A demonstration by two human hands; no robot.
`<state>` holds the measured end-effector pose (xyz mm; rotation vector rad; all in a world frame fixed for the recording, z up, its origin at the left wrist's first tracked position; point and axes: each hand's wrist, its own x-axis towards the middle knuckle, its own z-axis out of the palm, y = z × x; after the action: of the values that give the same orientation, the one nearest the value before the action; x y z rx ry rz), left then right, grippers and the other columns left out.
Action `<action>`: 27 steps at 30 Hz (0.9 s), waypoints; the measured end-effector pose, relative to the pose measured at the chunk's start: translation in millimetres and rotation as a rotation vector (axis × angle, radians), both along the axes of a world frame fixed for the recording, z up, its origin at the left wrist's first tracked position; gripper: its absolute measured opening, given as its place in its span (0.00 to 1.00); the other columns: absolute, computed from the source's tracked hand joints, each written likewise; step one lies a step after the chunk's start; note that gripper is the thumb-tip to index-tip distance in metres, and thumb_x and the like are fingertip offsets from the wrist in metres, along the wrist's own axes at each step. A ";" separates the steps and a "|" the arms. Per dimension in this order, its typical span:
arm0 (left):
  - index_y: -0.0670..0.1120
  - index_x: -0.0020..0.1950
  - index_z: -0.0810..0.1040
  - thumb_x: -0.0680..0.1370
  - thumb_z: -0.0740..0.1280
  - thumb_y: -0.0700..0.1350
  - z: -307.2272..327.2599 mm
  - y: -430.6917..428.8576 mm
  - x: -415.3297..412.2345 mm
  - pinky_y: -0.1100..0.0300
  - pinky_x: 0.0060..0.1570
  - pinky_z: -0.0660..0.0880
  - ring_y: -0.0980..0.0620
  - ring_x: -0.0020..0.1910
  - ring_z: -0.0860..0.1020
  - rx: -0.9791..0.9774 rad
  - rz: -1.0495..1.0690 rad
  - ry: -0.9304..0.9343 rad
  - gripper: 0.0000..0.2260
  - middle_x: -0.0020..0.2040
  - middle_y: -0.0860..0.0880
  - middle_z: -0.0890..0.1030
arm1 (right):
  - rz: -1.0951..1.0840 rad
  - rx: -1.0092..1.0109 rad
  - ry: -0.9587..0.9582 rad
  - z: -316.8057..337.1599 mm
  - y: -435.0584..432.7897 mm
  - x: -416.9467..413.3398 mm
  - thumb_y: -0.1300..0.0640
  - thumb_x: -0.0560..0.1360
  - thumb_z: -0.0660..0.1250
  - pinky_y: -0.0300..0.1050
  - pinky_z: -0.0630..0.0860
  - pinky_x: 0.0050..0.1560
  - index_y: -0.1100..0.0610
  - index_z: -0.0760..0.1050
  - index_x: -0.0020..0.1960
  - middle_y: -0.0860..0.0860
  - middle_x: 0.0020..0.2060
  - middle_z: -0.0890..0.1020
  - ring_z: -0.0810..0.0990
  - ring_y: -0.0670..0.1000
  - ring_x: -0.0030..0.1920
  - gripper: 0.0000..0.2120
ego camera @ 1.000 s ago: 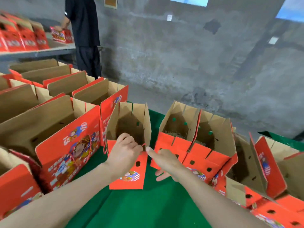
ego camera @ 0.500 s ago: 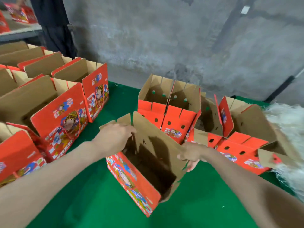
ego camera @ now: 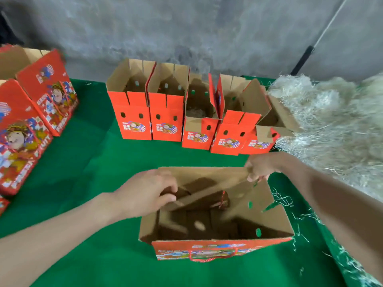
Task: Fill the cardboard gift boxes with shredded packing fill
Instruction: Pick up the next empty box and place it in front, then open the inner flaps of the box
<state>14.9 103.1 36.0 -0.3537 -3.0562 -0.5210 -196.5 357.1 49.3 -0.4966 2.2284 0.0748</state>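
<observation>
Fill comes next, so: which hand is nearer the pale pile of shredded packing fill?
Right. The right hand grips the far corner of the open cardboard box, near the pile; the left hand holds its opposite end.

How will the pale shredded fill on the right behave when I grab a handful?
The shredded fill looks like thin tangled strands, so probably light and floppy. Stray strands lie on the green cloth, so a handful likely sheds.

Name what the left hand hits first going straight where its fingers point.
The left hand likely meets the folded brown inner flap of the open red cardboard gift box; depth unclear.
</observation>
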 end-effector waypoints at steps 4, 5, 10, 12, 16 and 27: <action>0.49 0.72 0.63 0.71 0.70 0.54 -2.1 38.3 -12.5 0.52 0.66 0.63 0.48 0.66 0.64 -0.040 0.137 0.014 0.32 0.67 0.48 0.66 | 0.037 -0.007 -0.018 -0.2 47.6 2.1 0.60 0.76 0.66 0.44 0.80 0.49 0.56 0.77 0.55 0.50 0.45 0.81 0.82 0.53 0.48 0.08; 0.49 0.74 0.58 0.72 0.68 0.56 -2.5 49.9 -17.8 0.52 0.67 0.63 0.48 0.67 0.64 -0.044 0.177 -0.092 0.35 0.70 0.49 0.64 | 0.046 -0.013 -0.020 -0.8 58.2 2.6 0.60 0.76 0.66 0.43 0.79 0.48 0.54 0.77 0.52 0.50 0.44 0.81 0.82 0.52 0.48 0.05; 0.53 0.63 0.72 0.73 0.67 0.57 -4.8 104.2 -46.1 0.58 0.48 0.69 0.50 0.53 0.73 -0.123 0.162 -0.273 0.20 0.50 0.54 0.78 | 0.090 -0.048 -0.079 -0.6 99.1 6.3 0.59 0.76 0.66 0.41 0.79 0.47 0.51 0.76 0.47 0.47 0.41 0.80 0.81 0.50 0.46 0.03; 0.53 0.59 0.75 0.73 0.67 0.55 -2.3 119.6 -52.3 0.59 0.45 0.68 0.52 0.50 0.70 -0.175 0.099 -0.347 0.16 0.40 0.57 0.73 | 0.127 -0.075 -0.149 -0.6 113.0 6.4 0.55 0.76 0.67 0.38 0.77 0.42 0.47 0.77 0.42 0.41 0.36 0.79 0.79 0.45 0.41 0.05; 0.46 0.50 0.77 0.78 0.62 0.50 -3.2 150.2 -57.0 0.57 0.46 0.73 0.48 0.49 0.75 -0.229 -0.033 -0.483 0.09 0.44 0.50 0.78 | -0.017 -0.159 -0.414 -1.8 136.6 6.0 0.36 0.74 0.59 0.49 0.74 0.59 0.50 0.75 0.59 0.40 0.50 0.78 0.78 0.46 0.54 0.23; 0.48 0.57 0.77 0.77 0.63 0.49 -4.7 175.5 -64.5 0.60 0.45 0.70 0.47 0.52 0.75 -0.223 0.023 -0.499 0.11 0.52 0.48 0.79 | -0.042 -0.137 -0.358 -93.3 105.3 4.5 0.63 0.80 0.54 0.38 0.71 0.32 0.56 0.73 0.42 0.49 0.38 0.77 0.75 0.45 0.32 0.12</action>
<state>-49.5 278.6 31.3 -0.2179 -3.6108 -0.3014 -191.9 462.4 -44.1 -0.4938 1.8987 -0.1775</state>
